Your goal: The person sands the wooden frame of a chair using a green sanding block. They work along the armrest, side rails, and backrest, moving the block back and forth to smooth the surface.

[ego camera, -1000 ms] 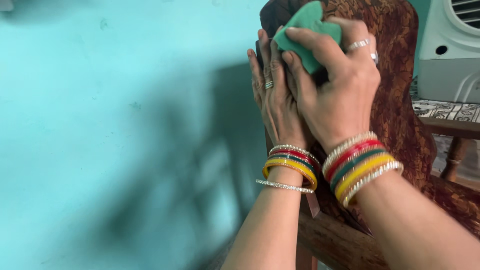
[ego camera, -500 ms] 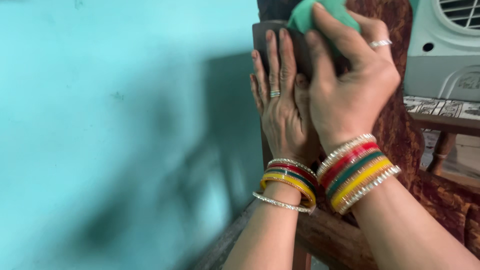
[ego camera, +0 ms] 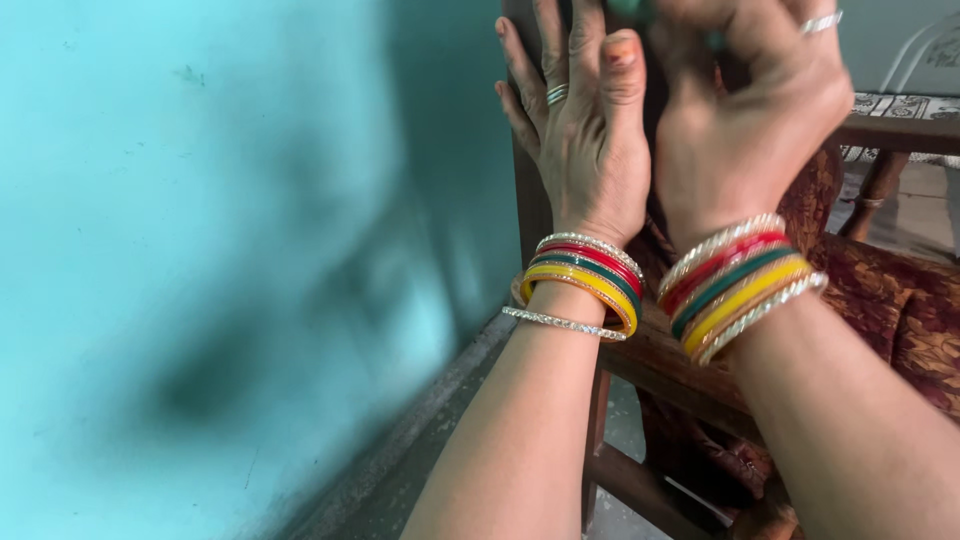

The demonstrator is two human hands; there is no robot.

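At the top centre of the frame the left hand (ego camera: pixel 590 140) lies flat and open against the chair (ego camera: pixel 700 370) back's edge, while the right hand (ego camera: pixel 745 110) curls around a barely visible green sponge (ego camera: pixel 632 8), wiping apparently unfinished, remaining extent undeterminable.

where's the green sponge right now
In the head view it sits at the very top edge, right of centre: only a sliver of the green sponge shows, under the right hand.
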